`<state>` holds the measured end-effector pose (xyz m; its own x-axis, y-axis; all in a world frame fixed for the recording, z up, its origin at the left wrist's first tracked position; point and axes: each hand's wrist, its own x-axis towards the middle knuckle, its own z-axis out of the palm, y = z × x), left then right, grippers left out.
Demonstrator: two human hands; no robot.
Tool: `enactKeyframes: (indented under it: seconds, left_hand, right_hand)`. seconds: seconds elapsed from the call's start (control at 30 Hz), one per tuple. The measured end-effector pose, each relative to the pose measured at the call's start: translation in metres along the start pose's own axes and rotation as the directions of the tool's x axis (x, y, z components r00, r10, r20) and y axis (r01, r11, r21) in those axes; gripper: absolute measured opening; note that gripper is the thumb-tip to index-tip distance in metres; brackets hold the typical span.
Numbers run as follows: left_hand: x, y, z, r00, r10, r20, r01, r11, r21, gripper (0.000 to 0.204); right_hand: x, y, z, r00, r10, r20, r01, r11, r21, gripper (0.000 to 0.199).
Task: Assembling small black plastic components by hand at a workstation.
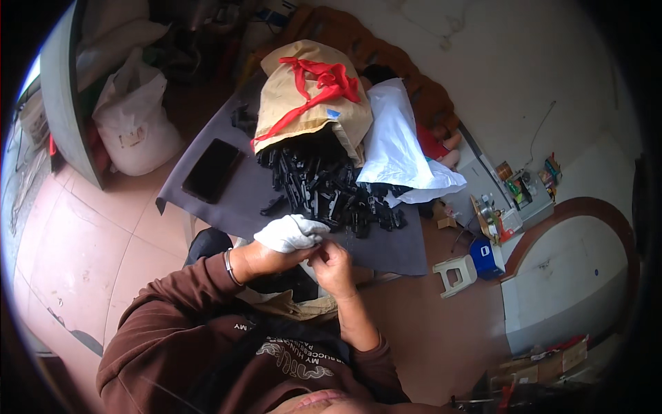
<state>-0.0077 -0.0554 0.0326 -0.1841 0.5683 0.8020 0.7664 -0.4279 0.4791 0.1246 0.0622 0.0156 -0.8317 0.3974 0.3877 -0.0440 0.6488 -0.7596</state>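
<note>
The gloved left hand (288, 236) and bare right hand (332, 269) meet, apparently in close handwork; what either grip pinches cannot be told. Black parts (312, 188) lie heaped on the desk (398, 252); the next move likely calls for fine control.

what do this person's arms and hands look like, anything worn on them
Both arms have brown sleeves, ending short of the wrists. The left hand wears what looks like a white cloth glove, with a thin, shiny band near the cuff. The right hand has no glove.
</note>
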Motion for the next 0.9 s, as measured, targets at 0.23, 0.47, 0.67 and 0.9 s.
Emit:
enactKeyframes:
  seconds: [0.23,0.47,0.67,0.9]
  left_hand:
    - [-0.028,0.012,-0.022,0.970,-0.164,0.180,0.201,0.958,-0.206,0.011]
    - [-0.033,0.014,-0.039,0.902,-0.208,0.379,0.215,0.976,0.025,0.019]
    - [-0.046,0.036,-0.020,0.672,-0.340,0.658,0.395,0.916,0.070,0.020]
    - [-0.053,0.019,-0.014,0.778,-0.558,0.287,0.625,0.735,-0.264,0.006]
  right_hand:
    - [-0.011,-0.029,0.007,0.955,0.170,0.243,-0.248,0.909,0.336,0.005]
    - [-0.004,-0.050,-0.015,0.903,-0.075,0.423,0.211,0.934,-0.287,0.011]
    - [-0.016,-0.048,-0.012,0.807,-0.064,0.587,0.451,0.708,-0.544,0.005]
    - [-0.001,-0.033,-0.026,0.942,-0.304,0.141,0.333,0.899,-0.286,0.009]
